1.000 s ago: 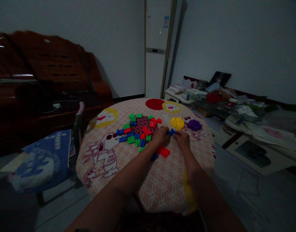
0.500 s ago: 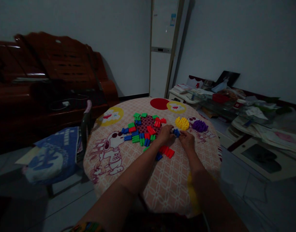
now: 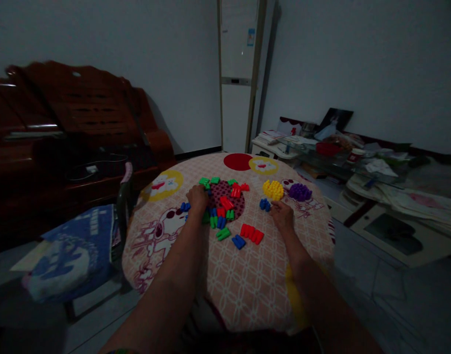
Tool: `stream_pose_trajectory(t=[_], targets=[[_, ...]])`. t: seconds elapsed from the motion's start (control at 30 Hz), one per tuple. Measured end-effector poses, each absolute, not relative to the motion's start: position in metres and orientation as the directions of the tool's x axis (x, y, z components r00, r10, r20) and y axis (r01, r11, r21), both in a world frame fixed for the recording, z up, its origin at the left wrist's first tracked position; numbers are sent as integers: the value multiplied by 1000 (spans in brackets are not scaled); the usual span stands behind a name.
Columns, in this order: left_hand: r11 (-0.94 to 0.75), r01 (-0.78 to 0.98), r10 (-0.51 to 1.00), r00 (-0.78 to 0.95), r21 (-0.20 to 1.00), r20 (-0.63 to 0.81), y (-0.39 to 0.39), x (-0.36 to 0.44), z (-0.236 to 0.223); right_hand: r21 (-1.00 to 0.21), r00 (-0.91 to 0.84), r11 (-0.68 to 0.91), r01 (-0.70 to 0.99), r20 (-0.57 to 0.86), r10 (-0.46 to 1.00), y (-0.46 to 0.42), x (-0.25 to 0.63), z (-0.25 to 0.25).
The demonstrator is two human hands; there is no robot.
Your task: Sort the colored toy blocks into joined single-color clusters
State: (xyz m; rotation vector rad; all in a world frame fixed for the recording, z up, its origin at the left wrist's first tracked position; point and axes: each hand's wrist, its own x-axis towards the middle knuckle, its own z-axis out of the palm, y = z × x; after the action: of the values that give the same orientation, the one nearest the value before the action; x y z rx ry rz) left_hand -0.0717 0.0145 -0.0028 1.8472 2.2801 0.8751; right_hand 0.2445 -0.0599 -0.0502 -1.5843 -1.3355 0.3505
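Small glossy plastic toy pieces in several colours lie on a round table with a patterned cloth (image 3: pixel 247 285). My left hand (image 3: pixel 198 198) reaches down among the loose pieces on the left; its fingertips are hidden, so any hold is unclear. Close by are green pieces (image 3: pixel 223 233) and red pieces (image 3: pixel 226 203). My right hand (image 3: pixel 283 215) rests on the cloth with fingers partly stretched, their tips beside a small blue cluster (image 3: pixel 265 204). Behind that cluster sits a tight yellow group (image 3: pixel 273 190), with a purple group (image 3: pixel 300 192) to its right.
Nearer me lie a red row (image 3: pixel 252 233) and a blue piece (image 3: pixel 239 241). A chair with a blue cover (image 3: pixel 81 250) stands left of the table, before a wooden sofa (image 3: pixel 89 108). At the right is a cluttered cabinet (image 3: pixel 387 231).
My left hand has left the blue cluster and moved left to the loose pieces. My right hand stays beside the cluster. The view has shifted slightly.
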Motion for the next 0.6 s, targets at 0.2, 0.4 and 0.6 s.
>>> stream_pose_trajectory(t=[0.2, 0.4, 0.6], targets=[[20, 848, 937, -200, 529, 285, 10, -64, -3, -811, 341, 98, 577, 348, 873, -63, 244, -48], [-24, 859, 963, -118, 511, 243, 0, -51, 24, -816, 357, 101, 569, 356, 864, -65, 243, -45], [-464, 626, 872, 198, 627, 447, -23, 19, 41, -709, 363, 211, 673, 564, 742, -73, 240, -36]])
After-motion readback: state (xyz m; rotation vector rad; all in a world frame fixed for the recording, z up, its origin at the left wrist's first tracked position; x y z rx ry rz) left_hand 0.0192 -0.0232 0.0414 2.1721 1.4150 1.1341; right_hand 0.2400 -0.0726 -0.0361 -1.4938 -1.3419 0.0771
